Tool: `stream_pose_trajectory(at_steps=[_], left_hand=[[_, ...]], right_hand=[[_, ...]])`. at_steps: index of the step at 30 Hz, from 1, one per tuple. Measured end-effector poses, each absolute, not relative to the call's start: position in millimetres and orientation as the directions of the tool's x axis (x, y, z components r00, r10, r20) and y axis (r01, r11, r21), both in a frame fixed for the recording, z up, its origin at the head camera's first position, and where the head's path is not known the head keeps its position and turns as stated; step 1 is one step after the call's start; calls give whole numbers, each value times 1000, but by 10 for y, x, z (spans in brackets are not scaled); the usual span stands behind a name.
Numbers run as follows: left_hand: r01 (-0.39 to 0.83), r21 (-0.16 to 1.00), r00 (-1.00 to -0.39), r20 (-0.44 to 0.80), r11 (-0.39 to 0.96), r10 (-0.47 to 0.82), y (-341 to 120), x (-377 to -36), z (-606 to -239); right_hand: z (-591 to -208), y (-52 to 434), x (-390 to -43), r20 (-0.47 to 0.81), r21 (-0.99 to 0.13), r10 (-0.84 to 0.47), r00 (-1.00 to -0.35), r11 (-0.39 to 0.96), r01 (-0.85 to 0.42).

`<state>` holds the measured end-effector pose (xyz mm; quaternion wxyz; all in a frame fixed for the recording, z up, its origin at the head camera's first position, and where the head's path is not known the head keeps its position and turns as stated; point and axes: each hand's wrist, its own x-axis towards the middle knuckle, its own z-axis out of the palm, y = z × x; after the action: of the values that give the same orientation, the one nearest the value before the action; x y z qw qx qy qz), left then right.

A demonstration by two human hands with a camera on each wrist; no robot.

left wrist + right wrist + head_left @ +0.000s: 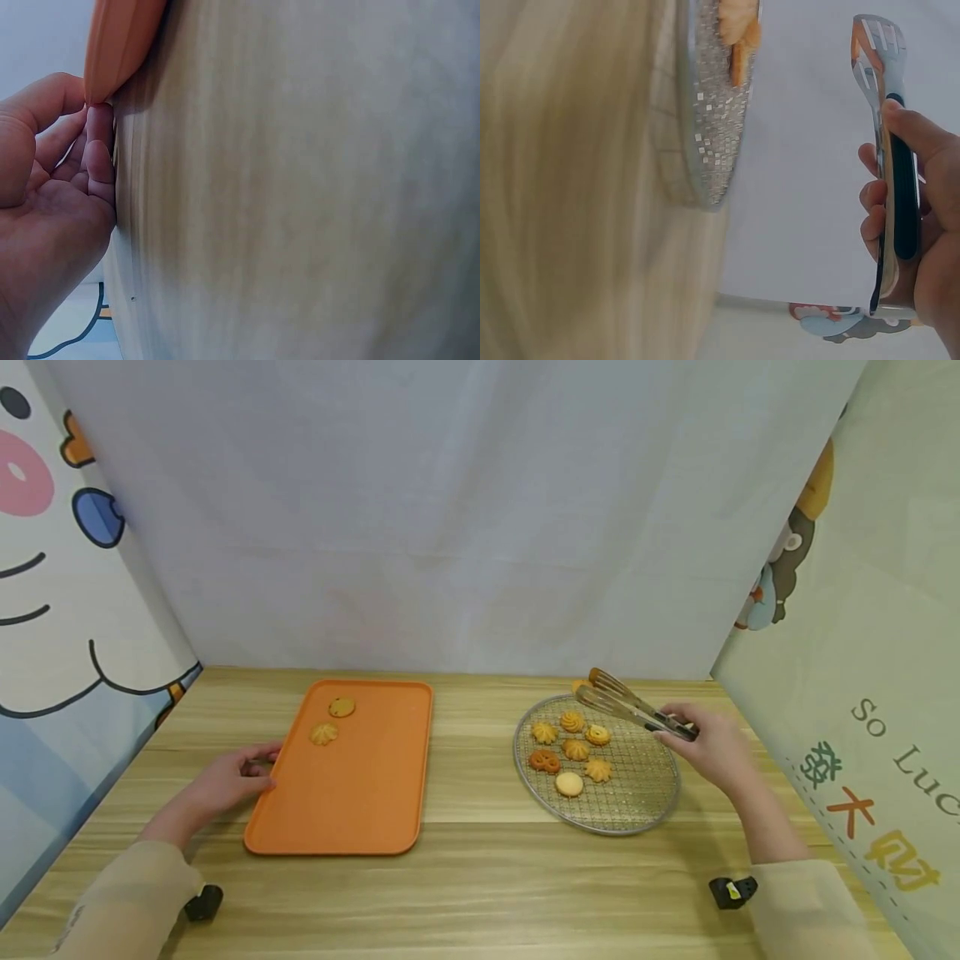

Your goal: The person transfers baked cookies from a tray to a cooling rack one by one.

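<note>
Your left hand [225, 781] rests on the pale wooden worktop [465, 877], its loosely curled fingers [97, 161] touching the left edge of the flat orange plastic tray [360, 793]; its grip holds nothing. Two golden cookies [333, 720] lie at the tray's far end. To the right, the round wire-mesh rack [637, 785] carries seven more piped biscuits [573, 749]. Your right hand [712, 747] closes its grip round the steel slotted tongs [630, 706], raised over the rack's far rim.

Beige long sleeves; black wrist-mounted cameras; hands bare.
</note>
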<state>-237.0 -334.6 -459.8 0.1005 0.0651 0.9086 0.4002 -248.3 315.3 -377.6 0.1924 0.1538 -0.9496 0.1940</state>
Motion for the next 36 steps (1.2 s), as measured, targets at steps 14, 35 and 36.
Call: stream_pose_trajectory(at_steps=[14,35,36], left_hand=[[31,740,-972,-133,672,191,-3364,-2366,-4605],[28,756,-972,-133,654,196,-3359,-2370,-4606],[27,755,-971,-135,655,196,-3358,-2369,-4604]], right_hand=[[-4026,3232,-2628,278,-342,-111,-954,917,-206],[-4109,3257,-2712,139,-290,-63,-988,952,-102],[-4112,3260,-2714,139,-290,-64,-988,951,-102]])
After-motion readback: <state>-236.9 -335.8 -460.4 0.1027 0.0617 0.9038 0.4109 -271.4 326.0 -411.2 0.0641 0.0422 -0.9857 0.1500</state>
